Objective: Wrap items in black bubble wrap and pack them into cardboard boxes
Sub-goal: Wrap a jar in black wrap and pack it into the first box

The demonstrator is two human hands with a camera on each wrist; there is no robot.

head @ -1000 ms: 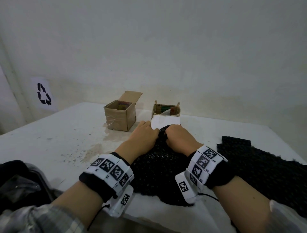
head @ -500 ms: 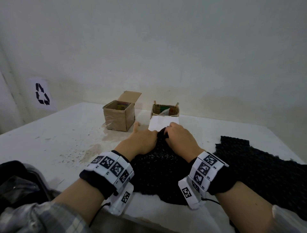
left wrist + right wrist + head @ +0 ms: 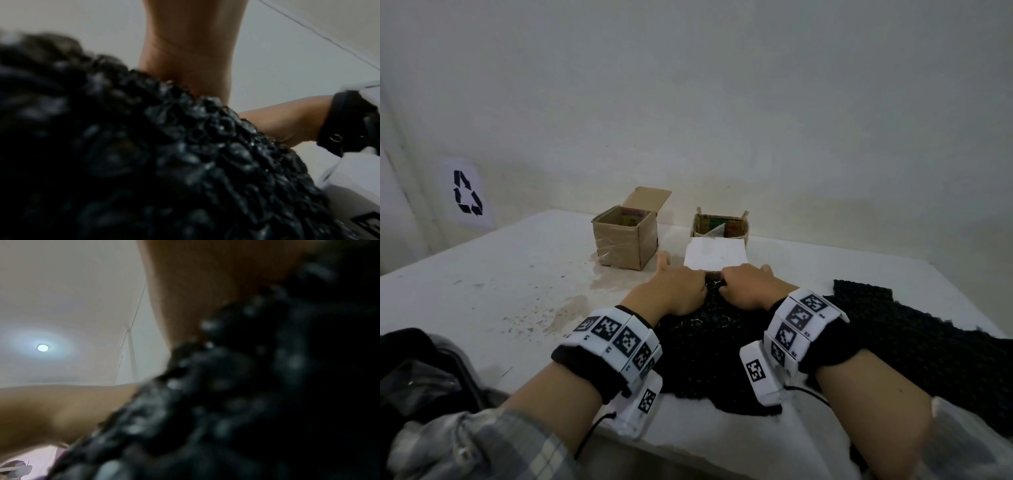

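A sheet of black bubble wrap (image 3: 705,346) lies on the white table (image 3: 493,291) in front of me. My left hand (image 3: 674,291) and right hand (image 3: 748,287) sit side by side at its far edge, fingers curled down into the wrap. Just beyond them lies a flat white item (image 3: 714,255); its near edge is hidden by my hands. In the left wrist view the bubble wrap (image 3: 185,162) bunches under my left hand's palm (image 3: 191,48). The right wrist view shows blurred bubble wrap (image 3: 267,386) against my right hand's palm (image 3: 205,280).
An open cardboard box (image 3: 625,240) stands at the back, left of a smaller low cardboard box (image 3: 720,226) with coloured contents. More black bubble wrap (image 3: 893,329) is spread on the right. A dark bag (image 3: 417,377) sits at the near left edge.
Both hands have moved forward and lower, towards the white item. The bunched fold of wrap between them now lies flatter. The left thumb sticks out to the left.
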